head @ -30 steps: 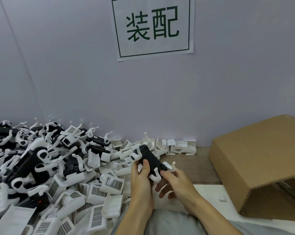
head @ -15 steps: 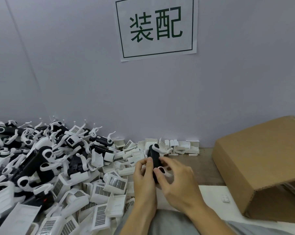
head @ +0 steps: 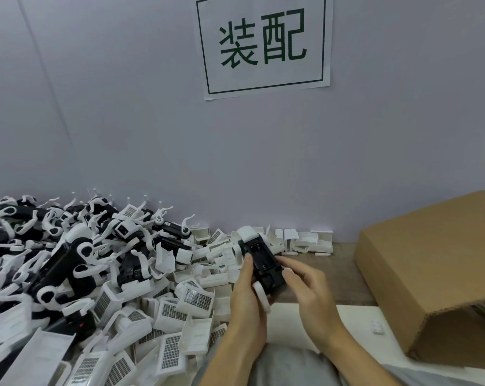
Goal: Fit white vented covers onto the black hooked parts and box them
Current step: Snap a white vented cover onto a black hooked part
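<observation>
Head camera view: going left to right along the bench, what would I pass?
Heap of black hooked parts → loose white vented covers → left hand → black part being held → right hand → cardboard box.

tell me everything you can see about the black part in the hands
The black part is a long, boxy piece of what looks like hard plastic, held above the table edge and tilted, its far end pointing up and left. Its open, recessed side with ribs faces the camera. White hooks show at both ends: a rounded one at the far end, a loop near the palm. The left hand grips its left side, thumb on its edge; the right hand pinches its right side. No vented cover is on it.
</observation>
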The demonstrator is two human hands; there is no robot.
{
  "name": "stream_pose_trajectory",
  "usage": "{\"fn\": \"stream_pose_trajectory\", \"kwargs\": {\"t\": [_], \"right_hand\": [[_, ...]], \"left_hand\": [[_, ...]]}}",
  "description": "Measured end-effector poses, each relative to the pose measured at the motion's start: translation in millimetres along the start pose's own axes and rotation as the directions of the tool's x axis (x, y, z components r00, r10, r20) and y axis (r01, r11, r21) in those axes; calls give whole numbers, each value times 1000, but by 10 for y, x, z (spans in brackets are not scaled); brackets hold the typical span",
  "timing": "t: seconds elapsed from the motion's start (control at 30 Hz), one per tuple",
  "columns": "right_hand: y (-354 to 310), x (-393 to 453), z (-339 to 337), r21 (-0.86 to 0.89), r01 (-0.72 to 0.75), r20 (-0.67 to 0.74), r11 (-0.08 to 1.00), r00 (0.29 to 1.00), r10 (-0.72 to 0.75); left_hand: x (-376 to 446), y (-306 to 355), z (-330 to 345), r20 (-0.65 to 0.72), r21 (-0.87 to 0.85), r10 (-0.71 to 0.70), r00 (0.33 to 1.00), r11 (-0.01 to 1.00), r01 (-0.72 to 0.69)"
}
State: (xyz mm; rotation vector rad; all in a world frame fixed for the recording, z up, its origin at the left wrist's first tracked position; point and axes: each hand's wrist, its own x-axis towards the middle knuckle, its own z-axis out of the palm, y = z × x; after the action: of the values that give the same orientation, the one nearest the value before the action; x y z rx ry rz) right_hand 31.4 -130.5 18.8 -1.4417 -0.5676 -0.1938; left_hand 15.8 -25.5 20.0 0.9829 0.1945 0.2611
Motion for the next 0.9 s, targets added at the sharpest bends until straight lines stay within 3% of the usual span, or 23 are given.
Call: {"fn": "stream_pose_trajectory", "kwargs": {"t": [0.13,0.27,0.37,0.43,0.53,0.77,0.9], "right_hand": [[31,-8,44,-191,7,-20,982,1000,-11],[68,-7,20,-298,-70,-27,952,998,64],[90,-28,55,-514,56,243,856,967,82],[119,-45,123,-610,182,444,771,885,143],[194,-63,171,-673,276,560,686,796,229],[345,-38,66,-736,53,339,675,892,299],[364,38,-47,-711,-11,192,703,959,209]], "left_hand": [[61,82,-24,-179,74,97,979,994,-85],[64,297,-74,-474,24,227,850,969,-246],[63,440,-154,-578,-29,270,770,936,-350],[63,480,-185,-596,-46,273,755,927,-372],[48,467,-182,-587,-22,276,761,934,-356],[27,365,-143,-508,50,313,802,941,-335],[40,323,-122,-413,99,319,853,947,-306]]}}
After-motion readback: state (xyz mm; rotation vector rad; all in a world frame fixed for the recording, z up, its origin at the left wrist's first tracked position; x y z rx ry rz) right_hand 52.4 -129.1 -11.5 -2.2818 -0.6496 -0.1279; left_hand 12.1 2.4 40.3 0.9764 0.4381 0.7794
